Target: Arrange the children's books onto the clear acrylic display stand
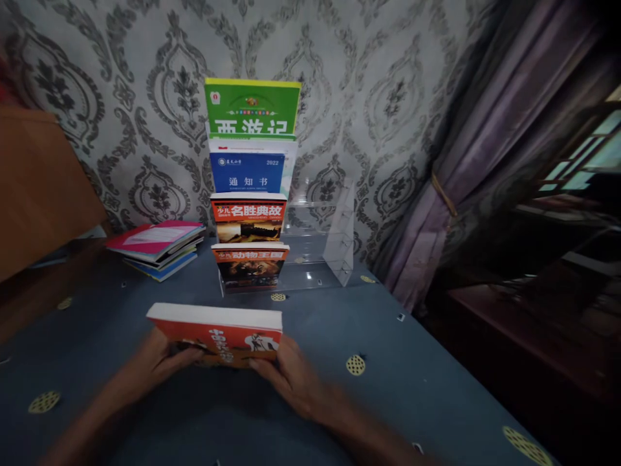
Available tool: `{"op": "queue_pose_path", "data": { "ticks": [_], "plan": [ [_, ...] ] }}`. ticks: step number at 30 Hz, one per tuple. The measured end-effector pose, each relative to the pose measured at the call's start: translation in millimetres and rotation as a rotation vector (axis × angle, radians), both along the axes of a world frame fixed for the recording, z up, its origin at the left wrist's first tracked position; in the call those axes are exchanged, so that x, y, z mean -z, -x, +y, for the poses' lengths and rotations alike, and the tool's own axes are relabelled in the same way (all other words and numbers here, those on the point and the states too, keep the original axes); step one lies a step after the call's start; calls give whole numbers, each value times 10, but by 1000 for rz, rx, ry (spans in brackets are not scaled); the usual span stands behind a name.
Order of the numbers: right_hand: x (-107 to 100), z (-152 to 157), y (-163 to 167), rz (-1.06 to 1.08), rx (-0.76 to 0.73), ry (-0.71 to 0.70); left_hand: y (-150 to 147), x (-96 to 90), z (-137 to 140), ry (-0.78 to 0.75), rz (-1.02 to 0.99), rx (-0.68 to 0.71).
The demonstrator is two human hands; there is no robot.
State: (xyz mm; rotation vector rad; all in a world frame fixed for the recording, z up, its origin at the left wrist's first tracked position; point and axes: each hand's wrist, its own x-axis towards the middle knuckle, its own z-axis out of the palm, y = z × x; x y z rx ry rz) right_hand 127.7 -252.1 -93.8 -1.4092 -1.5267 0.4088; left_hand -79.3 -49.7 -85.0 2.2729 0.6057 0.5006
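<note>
A thick orange-red book (pixel 228 340) is held upright over the near part of the table, its white page edge facing up. My left hand (pixel 162 357) grips its left end, thumb on the cover. On the other end my right hand (pixel 286 375) is closed the same way. Beyond the book stands a clear tiered rack (pixel 339 239). Its left column carries a green book (pixel 255 103) at the top, a blue booklet (pixel 248 171) below, then an orange-topped book (pixel 250 217) and, lowest, a book with a dark animal picture (pixel 250 266). The rack's right side holds no books.
A stack of books and papers with a pink-red top (pixel 155 239) lies left of the rack. The dark blue tablecloth (pixel 388 388) has pineapple prints. Patterned wallpaper is behind, a tied purple curtain (pixel 436 194) at right, and a brown panel (pixel 43 188) at far left.
</note>
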Motion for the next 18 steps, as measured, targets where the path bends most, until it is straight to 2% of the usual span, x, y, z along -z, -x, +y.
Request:
{"op": "queue_pose_path", "data": {
  "ticks": [3, 8, 11, 18],
  "plan": [
    [-68, -17, -64, -75, -12, 42, 82, -142, 77, -91, 65, 63],
    [-154, 27, -176, -84, -56, 66, 52, -276, 42, -100, 78, 86],
    [-195, 80, -237, -21, -75, 98, -13, -334, 27, -85, 79, 76],
    [-276, 247, -460, 125, -140, 89, -229, -505, 25, 37, 155, 178]
  ]
}}
